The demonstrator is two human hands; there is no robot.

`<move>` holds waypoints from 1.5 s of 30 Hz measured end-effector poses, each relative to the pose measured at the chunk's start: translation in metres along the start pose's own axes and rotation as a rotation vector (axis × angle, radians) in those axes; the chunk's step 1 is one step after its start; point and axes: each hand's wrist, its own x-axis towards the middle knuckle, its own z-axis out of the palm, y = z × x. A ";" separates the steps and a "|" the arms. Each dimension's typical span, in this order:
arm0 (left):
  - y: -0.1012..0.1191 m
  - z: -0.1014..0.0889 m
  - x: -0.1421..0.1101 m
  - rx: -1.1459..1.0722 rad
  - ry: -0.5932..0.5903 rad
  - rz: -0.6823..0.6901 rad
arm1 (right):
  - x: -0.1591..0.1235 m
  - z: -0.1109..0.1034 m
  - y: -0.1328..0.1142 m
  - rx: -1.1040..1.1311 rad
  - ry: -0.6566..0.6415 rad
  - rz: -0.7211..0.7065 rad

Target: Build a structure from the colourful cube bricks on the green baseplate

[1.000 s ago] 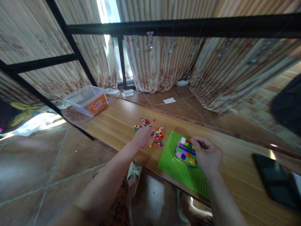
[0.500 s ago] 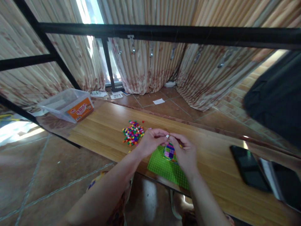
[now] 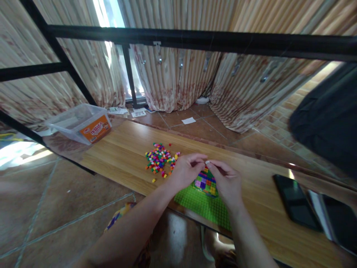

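Observation:
A tiny white toy brick point(image 3: 207, 162) sits at the thumb and forefinger tips of my right hand point(image 3: 228, 183), which is closed on it. My left hand point(image 3: 187, 170) is closed in a pinch close beside it, its fingertips almost meeting the right ones; what it holds, if anything, is too small to make out. Below both hands stands a block of multicoloured bricks point(image 3: 205, 183), purple, blue, orange and yellow among them, partly covered by the fingers. It rests on a green studded baseplate point(image 3: 203, 204) near the table's front edge.
Left of my hands lies a loose pile of small coloured bricks point(image 3: 158, 158) on the wooden table point(image 3: 125, 141). A clear plastic box point(image 3: 80, 124) with an orange label stands at the far left end. At right lie a black phone point(image 3: 297, 201) and another dark flat object point(image 3: 338, 219).
Both hands have shifted slightly right, with the white brick between them moving right as well. More of the brick block and of the loose pile shows now.

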 end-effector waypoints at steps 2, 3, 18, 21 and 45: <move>-0.001 -0.003 0.001 0.125 0.029 -0.021 | 0.004 -0.007 0.007 -0.113 0.026 -0.045; -0.001 -0.006 0.002 0.195 0.045 -0.039 | 0.006 -0.010 0.012 -0.164 0.025 -0.051; -0.021 0.003 0.013 0.289 -0.103 -0.181 | 0.013 -0.014 0.031 -0.339 -0.134 0.076; -0.027 0.005 0.015 0.241 -0.106 -0.176 | 0.013 -0.013 0.033 -0.310 -0.131 0.109; -0.028 0.006 0.019 0.228 -0.108 -0.144 | 0.014 -0.015 0.033 -0.124 -0.151 0.272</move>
